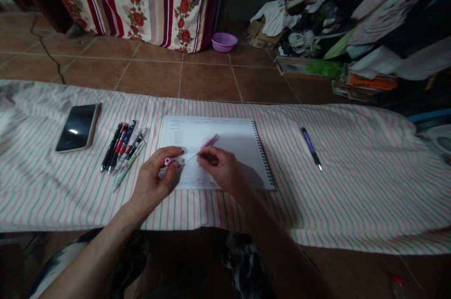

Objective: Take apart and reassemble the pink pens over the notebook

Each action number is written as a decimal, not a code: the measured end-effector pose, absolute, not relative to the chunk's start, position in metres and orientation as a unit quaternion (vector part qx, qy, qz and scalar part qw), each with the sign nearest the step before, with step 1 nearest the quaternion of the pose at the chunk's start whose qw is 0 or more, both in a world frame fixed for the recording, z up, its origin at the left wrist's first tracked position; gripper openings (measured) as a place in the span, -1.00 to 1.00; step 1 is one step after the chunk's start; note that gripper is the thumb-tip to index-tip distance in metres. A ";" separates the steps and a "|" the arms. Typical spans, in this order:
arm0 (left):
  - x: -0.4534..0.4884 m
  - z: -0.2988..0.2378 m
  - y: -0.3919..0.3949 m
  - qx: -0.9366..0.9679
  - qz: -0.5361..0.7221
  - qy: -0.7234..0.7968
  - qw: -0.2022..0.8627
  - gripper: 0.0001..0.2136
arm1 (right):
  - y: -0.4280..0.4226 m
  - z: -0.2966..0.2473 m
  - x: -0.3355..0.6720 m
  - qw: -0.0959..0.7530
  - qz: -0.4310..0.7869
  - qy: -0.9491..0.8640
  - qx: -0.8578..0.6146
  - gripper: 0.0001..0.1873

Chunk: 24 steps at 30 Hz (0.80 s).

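My left hand (pixel 157 174) is closed, thumb and fingers pinching a pink and clear pen part (pixel 167 161) with a round pink end. My right hand (pixel 223 167) has its fingertips pressed together on a thin, pale pen refill (pixel 191 156), which points toward the left hand. A pink pen barrel (pixel 210 141) sticks out beyond the right fingers; whether it is held or lies on the paper, I cannot tell. Both hands are over a spiral notebook (pixel 243 134) with a white page, its coil on the right side. Fine details of the pen parts are blurred.
Several pens (pixel 123 149) lie grouped left of the notebook, with a dark-screened phone (pixel 78 127) farther left. A purple and black pen (pixel 311 148) rests to the right. A striped cloth (pixel 359 186) covers the table. Beyond it, a purple basin (pixel 224 42) stands on the tiled floor.
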<state>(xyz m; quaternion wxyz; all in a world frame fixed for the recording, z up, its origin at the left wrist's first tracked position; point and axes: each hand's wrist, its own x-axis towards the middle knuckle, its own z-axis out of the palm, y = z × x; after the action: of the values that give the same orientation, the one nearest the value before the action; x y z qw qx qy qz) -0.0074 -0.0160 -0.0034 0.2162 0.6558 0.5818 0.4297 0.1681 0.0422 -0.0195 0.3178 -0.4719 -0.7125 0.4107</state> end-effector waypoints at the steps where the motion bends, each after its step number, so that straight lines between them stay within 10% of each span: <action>1: -0.008 -0.004 -0.016 0.643 0.434 0.587 0.234 -0.81 | 0.042 -0.020 0.168 0.318 0.408 -0.712 -0.475 -0.90; 7: -0.009 -0.011 -0.019 0.577 0.464 0.577 0.345 -0.79 | 0.044 -0.025 0.167 0.341 0.438 -0.676 -0.484 -0.90; 24: -0.005 -0.005 -0.016 0.714 0.394 0.550 0.182 -0.82 | 0.044 -0.027 0.168 0.341 0.439 -0.678 -0.480 -0.90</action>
<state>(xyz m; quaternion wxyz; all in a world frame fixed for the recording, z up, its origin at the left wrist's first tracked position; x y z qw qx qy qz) -0.0049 -0.0160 -0.0054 0.1820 0.7136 0.5496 0.3944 0.1684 0.0440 -0.0274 0.3412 -0.4798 -0.6784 0.4394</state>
